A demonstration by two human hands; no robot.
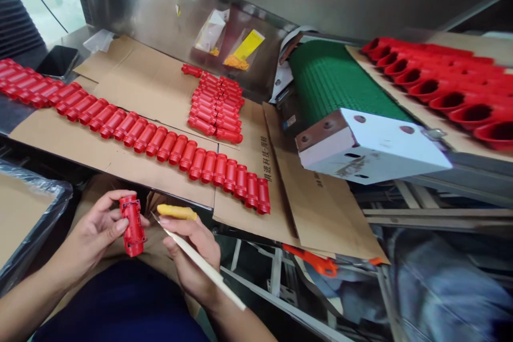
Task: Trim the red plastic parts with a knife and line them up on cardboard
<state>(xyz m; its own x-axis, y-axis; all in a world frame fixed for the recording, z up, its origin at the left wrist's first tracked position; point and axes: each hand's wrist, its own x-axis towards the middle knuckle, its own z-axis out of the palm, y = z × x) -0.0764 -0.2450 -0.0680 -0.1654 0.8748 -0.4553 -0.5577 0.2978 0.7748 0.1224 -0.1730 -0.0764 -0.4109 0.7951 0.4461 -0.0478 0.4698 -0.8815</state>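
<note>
My left hand [96, 230] grips a red plastic tube-shaped part [133, 227] upright, with thumb and fingers around it; its near face shows cut-outs and dark edges. To the right, my right hand [192, 254] is closed on a slim cream-handled craft knife [208, 267], whose thin pointed metal tip lies close to the red part, apart from it. A yellow finger cot [176, 212] covers one finger of that hand. Beyond both hands, a long row of similar red parts [186, 155] runs across cardboard [164, 181], and a smaller stacked group of red parts [216, 107] lies behind it.
At right stands a green conveyor belt [332, 80] with a white metal end bracket [372, 144]; more red tubes [449, 100] lie beyond. A phone [59, 62] rests at the back left. Orange-handled scissors or pliers [316, 262] poke out below the cardboard. A plastic-lined box [60, 192] sits at left.
</note>
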